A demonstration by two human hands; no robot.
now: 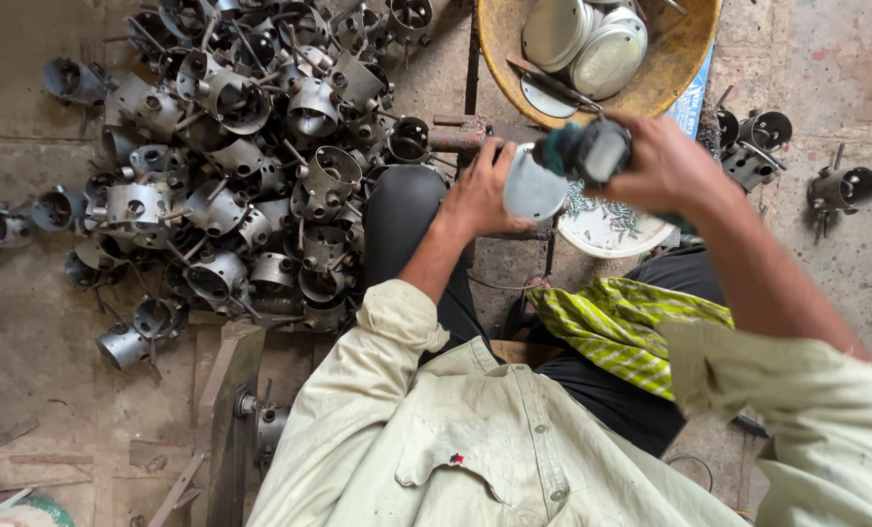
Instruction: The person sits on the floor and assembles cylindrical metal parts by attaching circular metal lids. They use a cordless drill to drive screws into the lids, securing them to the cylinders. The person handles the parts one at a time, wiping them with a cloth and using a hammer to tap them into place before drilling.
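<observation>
Left hand clamps the round metal part at centre frame, above the knees. Right hand grips the drill, nose touching the part from three o'clock. Looks like the fastening step; next calls for steady pressure, square on. Finished parts heaped at ten o'clock, screw dish just below.

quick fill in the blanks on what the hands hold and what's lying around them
1. The left hand holds a round metal ____.
2. The right hand grips a power tool with a ____ body.
3. The pile of grey metal housings lies on the person's ____ side.
4. More discs sit in a ____ basin.

Missing: disc; teal; left; yellow
</observation>
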